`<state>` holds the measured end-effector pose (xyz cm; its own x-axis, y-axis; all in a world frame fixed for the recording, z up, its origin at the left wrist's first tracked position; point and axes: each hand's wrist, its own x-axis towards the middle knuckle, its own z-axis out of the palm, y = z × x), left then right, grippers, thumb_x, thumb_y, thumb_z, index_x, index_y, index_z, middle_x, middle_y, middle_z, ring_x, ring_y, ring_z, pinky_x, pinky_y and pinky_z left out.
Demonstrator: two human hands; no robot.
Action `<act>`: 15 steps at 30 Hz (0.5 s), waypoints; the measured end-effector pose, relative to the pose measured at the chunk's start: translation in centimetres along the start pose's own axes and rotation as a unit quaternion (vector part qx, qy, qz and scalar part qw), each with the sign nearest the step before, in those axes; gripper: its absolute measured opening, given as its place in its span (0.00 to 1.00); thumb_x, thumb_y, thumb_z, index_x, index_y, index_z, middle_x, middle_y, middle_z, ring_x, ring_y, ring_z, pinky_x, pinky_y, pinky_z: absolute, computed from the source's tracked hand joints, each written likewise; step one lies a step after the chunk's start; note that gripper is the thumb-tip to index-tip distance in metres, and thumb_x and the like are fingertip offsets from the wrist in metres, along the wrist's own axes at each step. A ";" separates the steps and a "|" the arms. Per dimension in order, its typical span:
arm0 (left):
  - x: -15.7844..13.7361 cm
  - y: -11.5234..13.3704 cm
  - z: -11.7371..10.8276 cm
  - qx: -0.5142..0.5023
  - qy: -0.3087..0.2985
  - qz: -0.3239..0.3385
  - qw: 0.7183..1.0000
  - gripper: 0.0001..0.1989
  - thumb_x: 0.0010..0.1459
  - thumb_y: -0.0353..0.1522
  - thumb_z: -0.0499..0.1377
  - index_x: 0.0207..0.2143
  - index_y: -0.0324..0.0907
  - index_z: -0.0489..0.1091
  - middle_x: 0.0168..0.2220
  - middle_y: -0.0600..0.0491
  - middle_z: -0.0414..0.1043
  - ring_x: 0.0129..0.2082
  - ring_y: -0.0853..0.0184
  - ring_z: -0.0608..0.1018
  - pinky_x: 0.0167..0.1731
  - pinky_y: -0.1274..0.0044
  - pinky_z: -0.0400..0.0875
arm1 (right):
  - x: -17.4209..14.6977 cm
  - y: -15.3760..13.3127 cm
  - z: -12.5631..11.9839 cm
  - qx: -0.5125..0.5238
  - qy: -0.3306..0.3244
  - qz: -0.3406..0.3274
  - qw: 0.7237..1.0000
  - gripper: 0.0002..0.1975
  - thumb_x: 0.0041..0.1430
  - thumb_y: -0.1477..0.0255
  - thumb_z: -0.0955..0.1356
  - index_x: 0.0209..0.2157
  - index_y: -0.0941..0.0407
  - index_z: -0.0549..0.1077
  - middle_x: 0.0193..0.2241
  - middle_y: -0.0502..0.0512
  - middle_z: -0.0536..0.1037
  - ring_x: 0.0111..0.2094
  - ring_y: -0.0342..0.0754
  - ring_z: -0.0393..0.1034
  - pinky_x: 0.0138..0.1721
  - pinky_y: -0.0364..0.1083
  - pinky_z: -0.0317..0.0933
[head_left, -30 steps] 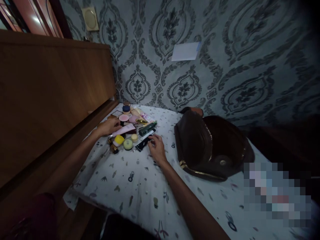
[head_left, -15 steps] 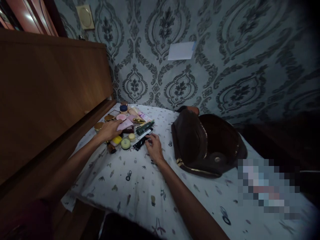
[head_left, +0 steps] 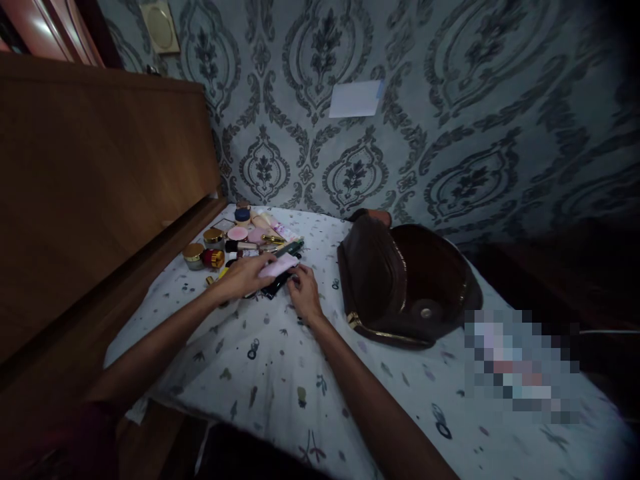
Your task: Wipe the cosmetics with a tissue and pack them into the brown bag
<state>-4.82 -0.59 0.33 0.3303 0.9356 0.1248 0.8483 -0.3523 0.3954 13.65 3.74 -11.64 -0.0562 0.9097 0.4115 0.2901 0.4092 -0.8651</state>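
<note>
Head view: our left hand (head_left: 243, 277) is clamped on a pale pink tube (head_left: 279, 267), over the black tube (head_left: 273, 288). Our right hand (head_left: 306, 293) curls beside that grip; we cannot tell whether it clasps anything. Crowding could make us knock the green tube (head_left: 290, 249) just beyond.

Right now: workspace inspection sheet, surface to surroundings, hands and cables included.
Surface: white patterned cloth, creased.
Things in hand: pink tube, held at the black tube.
Clutter: gold-lidded jar, blue-lidded jar and others beyond the left hand; open brown bag to the right.
Hands: left hand grips the pink tube; right hand at the black tube, grip unclear.
Cables: thin white line far right, possibly a cord.
Surroundings: patterned wall, wooden cabinet.
</note>
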 end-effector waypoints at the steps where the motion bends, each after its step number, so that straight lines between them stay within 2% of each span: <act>1: -0.4 0.5 0.6 0.017 -0.009 0.009 1.000 0.23 0.59 0.39 0.59 0.56 0.47 0.66 0.46 0.51 0.77 0.43 0.58 0.78 0.38 0.73 0.68 | 0.1 0.1 -0.1 0.005 0.007 -0.001 1.000 0.15 0.51 0.76 0.65 0.40 0.56 0.77 0.49 0.61 0.72 0.51 0.56 0.69 0.57 0.56 0.63; 3: -1.1 1.2 1.7 0.049 -0.019 0.028 0.998 0.23 0.60 0.38 0.59 0.57 0.48 0.65 0.49 0.49 0.76 0.47 0.56 0.77 0.42 0.71 0.69 | 0.2 0.4 -0.3 0.014 0.020 0.001 1.000 0.16 0.49 0.78 0.63 0.39 0.56 0.77 0.46 0.60 0.74 0.51 0.56 0.68 0.58 0.56 0.62; 6: -1.9 1.8 2.7 0.103 -0.018 0.049 0.993 0.17 0.63 0.35 0.57 0.54 0.48 0.67 0.48 0.48 0.75 0.48 0.56 0.77 0.42 0.70 0.70 | 0.5 0.8 -0.7 0.033 0.040 0.013 0.999 0.18 0.49 0.77 0.62 0.39 0.55 0.77 0.41 0.58 0.76 0.47 0.55 0.70 0.54 0.55 0.64; 12: -2.6 2.1 3.2 0.198 -0.023 0.068 0.978 0.12 0.61 0.31 0.58 0.48 0.45 0.70 0.44 0.46 0.74 0.46 0.55 0.75 0.42 0.67 0.69 | 0.9 0.9 -0.8 0.085 0.074 0.054 0.992 0.18 0.62 0.68 0.56 0.42 0.56 0.74 0.41 0.59 0.78 0.40 0.51 0.73 0.42 0.51 0.70; 15: -3.1 1.6 3.5 0.211 -0.019 0.085 0.974 0.10 0.62 0.33 0.58 0.46 0.44 0.70 0.43 0.46 0.74 0.45 0.55 0.74 0.44 0.65 0.68 | 0.8 0.2 -0.9 0.080 0.064 0.042 0.994 0.17 0.64 0.65 0.58 0.42 0.55 0.74 0.40 0.58 0.78 0.41 0.52 0.72 0.44 0.51 0.69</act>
<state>-3.06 -4.09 -2.57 0.4894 0.8639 0.1189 0.8717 -0.4885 -0.0384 14.48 4.45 -11.21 0.0869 0.9285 0.3611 0.1333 0.3484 -0.9278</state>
